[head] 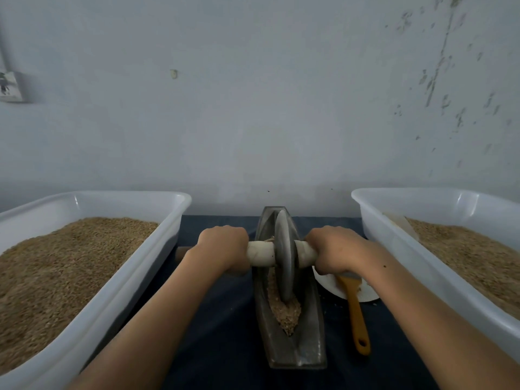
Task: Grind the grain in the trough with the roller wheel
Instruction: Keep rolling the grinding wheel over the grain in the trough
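Grey roller wheel [284, 257] between the hands, tan grain [284, 308] below, orange-handled brush [356, 311] under the right hand [334, 250]

From my feed this looks like a plain back room used for small-scale grain processing, more a workroom than a kitchen. I see a bare whitish wall [253, 108] filling the upper half of the frame, its paint flaking at the upper right, with a wall socket [9, 87] at the far left. Along the bottom, a dark cloth-covered table [222, 319] carries two large white plastic tubs [157, 266] [394, 220] heaped with husked grain, and a metal grinding trough [309, 344] stands between them in the centre.
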Demonstrator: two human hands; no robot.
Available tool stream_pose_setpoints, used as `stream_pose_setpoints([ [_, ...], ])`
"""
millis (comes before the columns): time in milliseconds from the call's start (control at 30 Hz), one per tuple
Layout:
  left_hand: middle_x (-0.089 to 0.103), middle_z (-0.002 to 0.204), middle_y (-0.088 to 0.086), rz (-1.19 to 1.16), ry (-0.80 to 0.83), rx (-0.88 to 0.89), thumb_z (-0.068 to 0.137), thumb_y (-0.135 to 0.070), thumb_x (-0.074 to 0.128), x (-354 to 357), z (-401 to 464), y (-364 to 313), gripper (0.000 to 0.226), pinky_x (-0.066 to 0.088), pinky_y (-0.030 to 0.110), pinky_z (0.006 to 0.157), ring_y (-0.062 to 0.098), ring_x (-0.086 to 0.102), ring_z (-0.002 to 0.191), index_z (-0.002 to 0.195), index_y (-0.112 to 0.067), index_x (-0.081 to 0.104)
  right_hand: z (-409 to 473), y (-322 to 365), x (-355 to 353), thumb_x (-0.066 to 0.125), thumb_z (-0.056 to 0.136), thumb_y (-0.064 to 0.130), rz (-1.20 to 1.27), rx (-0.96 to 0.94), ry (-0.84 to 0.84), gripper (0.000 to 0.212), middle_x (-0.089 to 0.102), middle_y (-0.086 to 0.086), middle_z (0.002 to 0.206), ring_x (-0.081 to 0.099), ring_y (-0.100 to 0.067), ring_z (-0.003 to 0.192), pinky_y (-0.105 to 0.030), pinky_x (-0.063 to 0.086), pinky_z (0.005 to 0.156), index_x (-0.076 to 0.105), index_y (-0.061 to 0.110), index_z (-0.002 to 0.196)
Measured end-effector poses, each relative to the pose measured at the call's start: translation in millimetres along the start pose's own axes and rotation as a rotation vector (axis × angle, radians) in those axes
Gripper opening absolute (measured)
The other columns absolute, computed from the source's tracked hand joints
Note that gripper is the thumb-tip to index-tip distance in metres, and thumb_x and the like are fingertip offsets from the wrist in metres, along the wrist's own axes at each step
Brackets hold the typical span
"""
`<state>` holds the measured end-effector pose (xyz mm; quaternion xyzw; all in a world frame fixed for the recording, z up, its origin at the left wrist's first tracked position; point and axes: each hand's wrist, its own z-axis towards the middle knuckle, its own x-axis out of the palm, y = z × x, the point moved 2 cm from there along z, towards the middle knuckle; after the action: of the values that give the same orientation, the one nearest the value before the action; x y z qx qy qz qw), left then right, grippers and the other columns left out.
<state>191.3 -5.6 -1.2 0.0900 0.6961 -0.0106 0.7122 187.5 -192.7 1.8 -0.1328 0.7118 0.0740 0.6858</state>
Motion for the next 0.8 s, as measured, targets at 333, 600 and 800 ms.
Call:
stream_pose_setpoints([
  [333, 0.062, 0.095, 0.001, 0.031, -0.266, -0.01, 0.086, -0.026, 0.058, 5.1, 3.2, -1.7, 0.022, 0.037, 0.029, 0.068, 0.016, 0.05, 0.077, 0.106, -0.018, 0.059, 3.7, 4.0, 7.4, 0.053, 0.089, 0.012, -0.067, 0.012, -0.336, 0.016, 0.06, -0.003, 0.1, 0.058, -0.024, 0.09, -0.03, 0.031, 0.068, 0.039, 0.019, 0.095],
  [600, 0.05, 0.071, -0.006, 0.039, 0.076, 0.012, 0.075, -0.033, 0.071, -1.9, -3.5, 0.8, 0.04, 0.038, 0.03, 0.066, 0.015, 0.052, 0.073, 0.109, -0.019, 0.057, -2.7, -0.8, -2.7, 0.063, 0.081, 0.012, 0.034, -0.012, 0.08, 0.022, 0.051, 0.003, 0.078, 0.049, -0.011, 0.065, -0.024, 0.033, 0.051, 0.045, 0.024, 0.085],
  [800, 0.05, 0.082, -0.003, 0.039, -0.129, -0.053, 0.082, -0.03, 0.063, 0.7, -1.6, -3.1, 0.03, 0.037, 0.03, 0.068, 0.016, 0.048, 0.076, 0.109, -0.018, 0.056, 5.0, 2.4, 4.6, 0.056, 0.085, 0.01, -0.041, 0.023, -0.166, 0.016, 0.059, -0.003, 0.094, 0.057, -0.022, 0.081, -0.029, 0.036, 0.064, 0.052, 0.018, 0.098],
])
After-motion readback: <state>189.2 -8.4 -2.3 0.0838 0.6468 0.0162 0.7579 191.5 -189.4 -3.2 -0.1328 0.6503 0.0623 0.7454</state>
